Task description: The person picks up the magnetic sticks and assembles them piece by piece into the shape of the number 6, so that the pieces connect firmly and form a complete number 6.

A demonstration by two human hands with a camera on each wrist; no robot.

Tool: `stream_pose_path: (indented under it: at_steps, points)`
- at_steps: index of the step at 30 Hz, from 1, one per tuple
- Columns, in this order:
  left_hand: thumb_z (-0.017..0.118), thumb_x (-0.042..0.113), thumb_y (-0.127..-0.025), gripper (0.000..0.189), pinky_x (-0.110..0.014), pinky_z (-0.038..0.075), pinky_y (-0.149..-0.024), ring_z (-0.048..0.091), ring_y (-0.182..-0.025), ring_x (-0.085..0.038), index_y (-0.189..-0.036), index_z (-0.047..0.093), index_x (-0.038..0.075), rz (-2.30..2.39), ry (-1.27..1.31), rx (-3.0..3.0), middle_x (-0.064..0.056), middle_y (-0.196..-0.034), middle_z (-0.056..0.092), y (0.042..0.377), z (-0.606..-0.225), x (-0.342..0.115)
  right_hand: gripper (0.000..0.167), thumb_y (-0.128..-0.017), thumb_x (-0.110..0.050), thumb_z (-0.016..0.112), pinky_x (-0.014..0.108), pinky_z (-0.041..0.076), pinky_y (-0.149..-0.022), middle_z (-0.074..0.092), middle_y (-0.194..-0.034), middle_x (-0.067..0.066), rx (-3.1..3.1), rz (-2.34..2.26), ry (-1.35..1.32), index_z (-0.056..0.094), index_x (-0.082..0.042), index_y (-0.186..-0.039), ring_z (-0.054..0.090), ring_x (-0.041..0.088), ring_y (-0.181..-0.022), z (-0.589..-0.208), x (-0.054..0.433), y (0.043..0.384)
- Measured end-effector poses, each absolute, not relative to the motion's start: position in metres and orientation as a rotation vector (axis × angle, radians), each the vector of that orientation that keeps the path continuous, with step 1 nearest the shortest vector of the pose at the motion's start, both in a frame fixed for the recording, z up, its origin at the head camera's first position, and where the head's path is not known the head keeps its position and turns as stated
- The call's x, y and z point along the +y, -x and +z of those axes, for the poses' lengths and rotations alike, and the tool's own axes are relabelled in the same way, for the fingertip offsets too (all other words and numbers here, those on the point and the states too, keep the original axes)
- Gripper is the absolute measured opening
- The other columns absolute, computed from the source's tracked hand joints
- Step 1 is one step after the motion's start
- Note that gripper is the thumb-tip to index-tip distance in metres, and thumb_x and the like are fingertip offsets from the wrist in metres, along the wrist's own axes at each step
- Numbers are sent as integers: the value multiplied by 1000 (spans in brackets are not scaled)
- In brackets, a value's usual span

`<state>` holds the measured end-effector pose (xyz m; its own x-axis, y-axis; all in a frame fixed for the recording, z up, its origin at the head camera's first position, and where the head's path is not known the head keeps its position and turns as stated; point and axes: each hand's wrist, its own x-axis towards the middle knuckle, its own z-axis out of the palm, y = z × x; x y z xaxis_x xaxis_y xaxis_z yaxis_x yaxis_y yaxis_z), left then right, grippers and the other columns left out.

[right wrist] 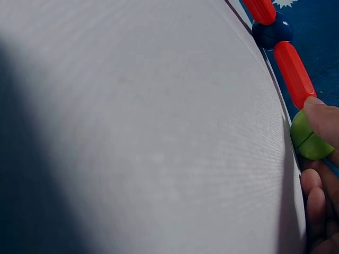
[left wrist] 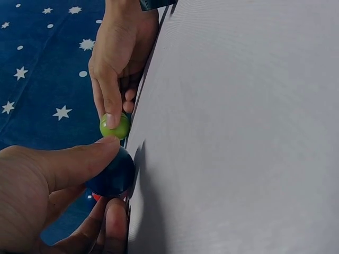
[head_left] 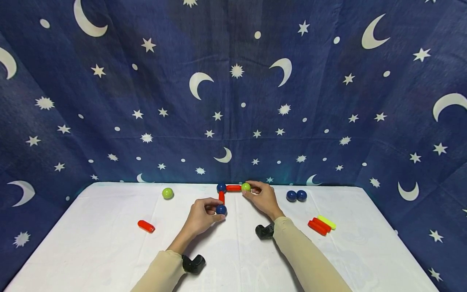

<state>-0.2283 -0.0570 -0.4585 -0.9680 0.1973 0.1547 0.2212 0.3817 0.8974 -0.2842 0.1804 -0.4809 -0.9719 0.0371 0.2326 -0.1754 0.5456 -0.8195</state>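
Observation:
My left hand [head_left: 202,215] pinches a dark blue ball [head_left: 221,209] between thumb and fingers. From that ball a red rod [head_left: 221,197] runs back to a second blue ball [head_left: 221,187]. A second red rod [head_left: 234,188] reaches from this far ball rightward to a green ball [head_left: 246,187]. The thumb and fingers of my right hand [head_left: 264,197] pinch the green ball. In the right wrist view the rod [right wrist: 294,74] touches both the blue ball [right wrist: 273,30] and the green ball [right wrist: 310,136]. The left wrist view shows the near blue ball [left wrist: 114,172] under my left thumb.
On the left lie a loose green ball [head_left: 168,193] and a red rod [head_left: 146,226]. To the right sit two blue balls [head_left: 296,196], with two red rods [head_left: 318,226] and a yellow rod [head_left: 326,222] in front. A starry blue cloth [head_left: 233,93] hangs behind the white table [head_left: 109,251].

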Motion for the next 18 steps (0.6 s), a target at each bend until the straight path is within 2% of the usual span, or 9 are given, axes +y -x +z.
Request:
stream_pose_path:
  at_steps: [11,18]
  points:
    - [87,-6,-72,36,-20,53,-67,63,-77,-18,-105,75,-2,-1735,400,-2557,-8,-85,70,227,-458,-62,39,-84,-19,84,30,48,-77,72,-102,4,-2566,1382,-122,75,-11,-120,57,16,-85,-482,181,285]
    - [88,-4,-72,39,-27,57,-73,67,-83,-26,-109,75,-3,-1682,334,-2531,-14,-97,73,223,-453,-88,39,-84,-18,84,31,49,-79,73,-103,4,-2554,1397,-130,75,-10,-121,58,16,-86,-481,181,285]
